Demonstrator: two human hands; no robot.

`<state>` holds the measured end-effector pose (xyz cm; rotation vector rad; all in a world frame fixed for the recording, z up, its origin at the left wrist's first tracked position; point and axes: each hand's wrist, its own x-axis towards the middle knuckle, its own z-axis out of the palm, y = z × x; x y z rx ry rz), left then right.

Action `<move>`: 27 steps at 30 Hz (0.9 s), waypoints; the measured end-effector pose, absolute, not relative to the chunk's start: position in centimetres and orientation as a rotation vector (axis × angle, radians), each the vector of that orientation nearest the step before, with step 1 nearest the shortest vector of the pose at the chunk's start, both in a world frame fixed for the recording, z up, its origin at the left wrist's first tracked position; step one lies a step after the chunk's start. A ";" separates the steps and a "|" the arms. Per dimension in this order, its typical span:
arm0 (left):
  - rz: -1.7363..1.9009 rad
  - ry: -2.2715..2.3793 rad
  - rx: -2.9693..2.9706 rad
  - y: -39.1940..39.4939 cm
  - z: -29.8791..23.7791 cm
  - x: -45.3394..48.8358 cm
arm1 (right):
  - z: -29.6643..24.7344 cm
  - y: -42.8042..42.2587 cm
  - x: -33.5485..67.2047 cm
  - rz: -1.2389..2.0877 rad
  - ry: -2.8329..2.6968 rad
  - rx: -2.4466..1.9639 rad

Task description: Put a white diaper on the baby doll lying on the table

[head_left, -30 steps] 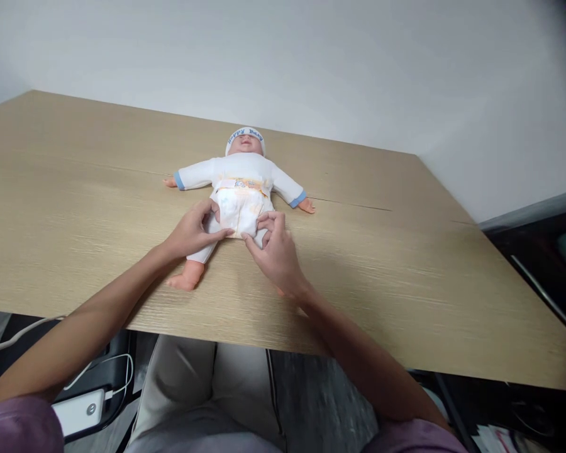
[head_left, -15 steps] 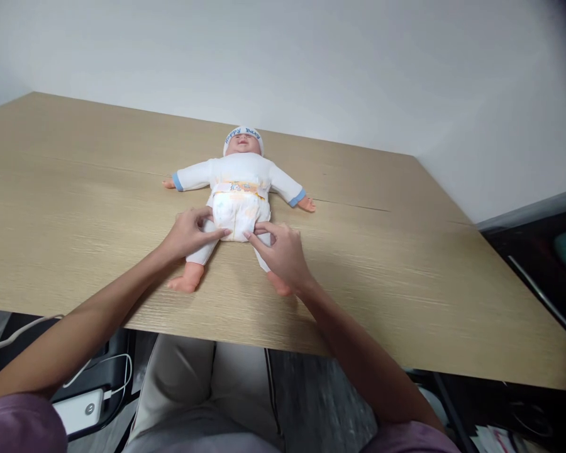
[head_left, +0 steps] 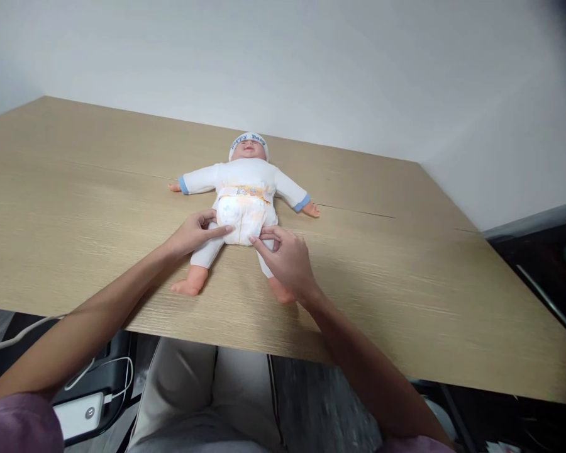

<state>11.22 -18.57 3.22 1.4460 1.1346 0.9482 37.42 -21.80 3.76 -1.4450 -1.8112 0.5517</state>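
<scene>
A baby doll (head_left: 248,172) in a white suit with blue cuffs and a lettered white cap lies on its back, head away from me, arms and legs spread. Round its hips is a white diaper (head_left: 242,217) with an orange printed waistband. My left hand (head_left: 195,233) pinches the diaper's leg edge on the left side, thumb on top near the crotch. On the opposite leg edge, my right hand (head_left: 287,258) does the same with thumb and fingers. The fingers' undersides are partly hidden beneath the diaper and the doll's legs.
The doll rests on a wood-grain table (head_left: 382,283), whose far edge meets a pale wall (head_left: 283,69). Below the near edge at left, a white power bank (head_left: 80,415) with a cable (head_left: 122,360) lies on a black surface. A dark object (head_left: 547,264) stands beyond the right edge.
The view has shifted slightly, so the doll and table appear a little lower and further right. Both hands keep their hold on the diaper's leg edges with hardly any movement.
</scene>
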 end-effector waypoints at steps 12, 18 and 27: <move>0.919 1.238 1.624 -18.7 3.6 11.3 | 4.2 -22.2 37.8 0.734 -1.761 -1.439; 0.921 1.251 1.630 -18.7 3.5 11.3 | 3.5 -22.0 37.2 0.602 -1.877 -1.434; 0.932 1.252 1.613 -18.7 3.3 11.2 | 2.7 -21.2 36.7 0.635 -1.838 -1.404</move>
